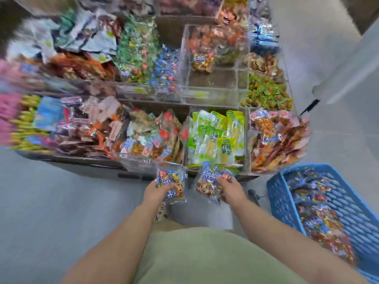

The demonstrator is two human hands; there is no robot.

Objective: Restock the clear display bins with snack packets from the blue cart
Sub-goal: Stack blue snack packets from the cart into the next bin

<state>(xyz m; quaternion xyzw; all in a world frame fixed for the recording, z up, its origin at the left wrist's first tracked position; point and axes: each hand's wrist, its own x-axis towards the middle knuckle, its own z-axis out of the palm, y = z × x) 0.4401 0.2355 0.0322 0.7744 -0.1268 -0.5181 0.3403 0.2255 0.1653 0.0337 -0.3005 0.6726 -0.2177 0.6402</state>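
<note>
I hold one snack packet in each hand: my left hand (156, 190) grips a blue packet (171, 184) by its lower edge, my right hand (230, 187) closes on another packet (211, 181), both just short of the front row of clear bins (217, 97). Carrying two at once should save trips. The blue cart (281, 199) sits close on my right, within easy reach, with many matching packets inside. The half-empty bin with a few similar packets looks like their likely home.
</note>
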